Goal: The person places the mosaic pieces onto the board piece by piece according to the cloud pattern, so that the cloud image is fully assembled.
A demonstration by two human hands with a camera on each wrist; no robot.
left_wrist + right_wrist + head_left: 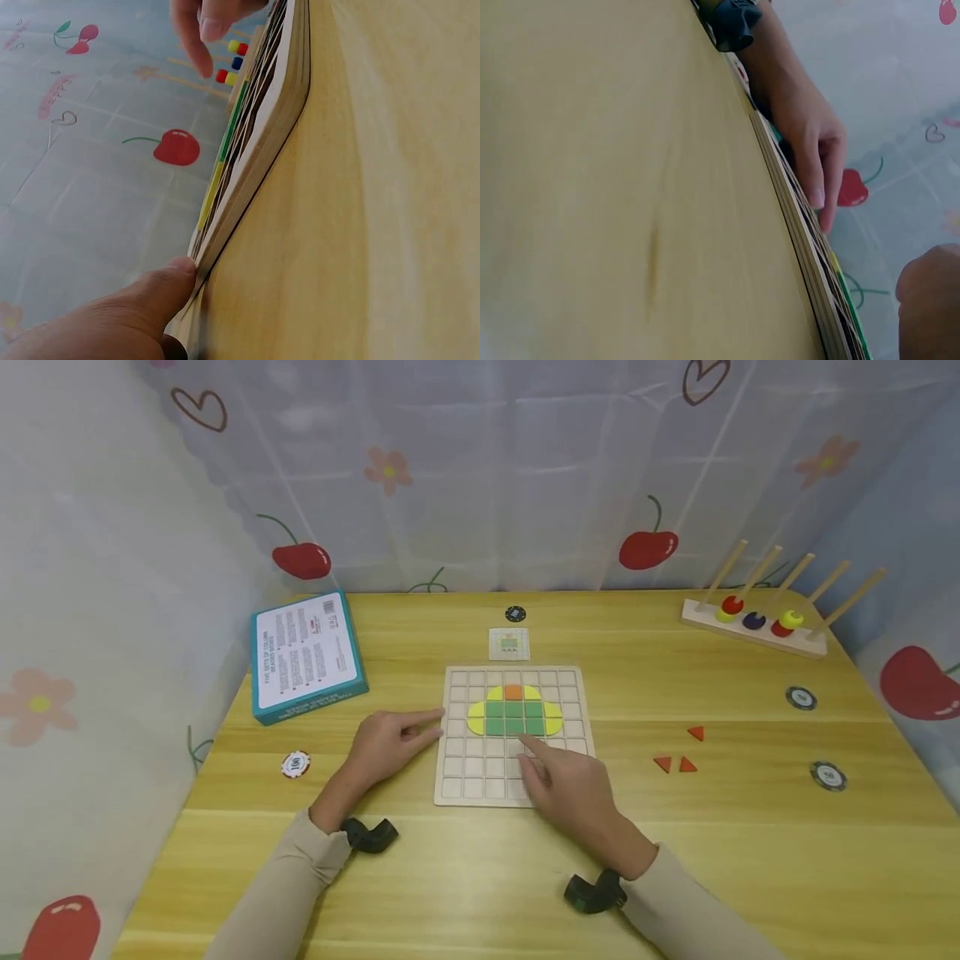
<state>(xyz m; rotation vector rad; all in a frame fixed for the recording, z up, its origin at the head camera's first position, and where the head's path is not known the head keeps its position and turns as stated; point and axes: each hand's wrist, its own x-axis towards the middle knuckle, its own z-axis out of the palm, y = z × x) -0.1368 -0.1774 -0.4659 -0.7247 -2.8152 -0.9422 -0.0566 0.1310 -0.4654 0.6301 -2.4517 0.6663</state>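
Observation:
A wooden grid board [459,767] lies flat on the table. On it, several green square tiles [514,725], one orange square [513,692] and yellow curved tiles [476,718] form a rounded shape. My left hand [386,745] touches the board's left edge, thumb and index finger stretched toward it. Over the lower right of the board is my right hand [573,785], its index finger extended near the lower edge of the green tiles. In the left wrist view, the right fingers [196,56] hang above the board with no piece visible in them. A small pattern card [509,644] lies behind the board.
Three red triangles [687,764] lie right of the board. A blue box [307,656] stands at the back left. At the back right is a peg rack [798,642] with colored beads. Poker chips [296,764] are scattered around the table, one behind the card.

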